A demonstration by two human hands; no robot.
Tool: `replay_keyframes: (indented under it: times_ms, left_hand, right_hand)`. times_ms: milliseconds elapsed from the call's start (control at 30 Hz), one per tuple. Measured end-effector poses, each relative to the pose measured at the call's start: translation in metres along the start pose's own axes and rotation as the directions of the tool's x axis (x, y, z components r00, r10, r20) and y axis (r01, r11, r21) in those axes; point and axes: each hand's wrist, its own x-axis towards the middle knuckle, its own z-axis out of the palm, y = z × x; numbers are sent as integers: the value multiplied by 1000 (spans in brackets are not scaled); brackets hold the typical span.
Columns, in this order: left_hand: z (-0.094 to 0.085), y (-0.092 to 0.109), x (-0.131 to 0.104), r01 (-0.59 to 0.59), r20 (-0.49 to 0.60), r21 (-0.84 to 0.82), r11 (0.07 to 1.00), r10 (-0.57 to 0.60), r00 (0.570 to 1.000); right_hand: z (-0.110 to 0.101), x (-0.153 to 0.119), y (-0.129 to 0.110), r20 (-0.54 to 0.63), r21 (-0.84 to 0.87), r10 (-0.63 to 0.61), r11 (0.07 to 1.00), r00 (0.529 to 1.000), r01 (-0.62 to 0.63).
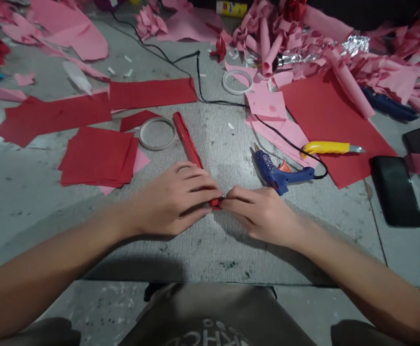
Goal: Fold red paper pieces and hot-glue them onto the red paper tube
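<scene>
Table: gray and speckled surface [181,259], strewn with pink paper scraps [393,62] along its far side
Red sheet: large card [325,115] laid flat at the right, crossed at its lower part by a yellow-handled knife [330,147]
Left hand: left hand [174,199] laid over the red roll [186,137], fingers slightly parted, its near end caught between fingers and thumb
Right hand: right hand [264,211] curled, fingertips pressed together, the same near end being pinched
Red squares: loose stack [96,156] set left of the left hand, with pink paper showing beneath
Red roll: held at the center of the table, far end bare, middle hidden under the left hand
Phone: black phone [396,191] rested near the right edge of view
Glue gun: blue glue gun [277,175] laid on its side beyond the right hand, black cord attached
Tape ring: white ring [157,133] placed just left of the roll
</scene>
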Motion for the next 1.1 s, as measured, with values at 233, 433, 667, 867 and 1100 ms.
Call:
replay_keyframes:
  times_ms: [233,433,667,867,1100]
  left_hand:
    - [12,3,-5,-82,-172,124,989,103,980]
    - [17,5,-9,-116,-165,254,960,161,973]
    - [23,6,-7,-102,-131,177,979,126,983]
    - [23,4,-8,-153,-119,122,981,168,979]
    - [23,0,-10,-152,-107,68,986,158,982]
  right_hand:
    - [3,-1,-2,-76,24,-27,999,997,29]
    - [4,0,-3,-78,38,-21,999,997,24]
    - [3,1,-11,-84,121,58,992,995,-48]
    - [-4,9,-21,-25,212,233,952,972,-223]
    - [-11,19,-24,48,237,287,927,957,-290]
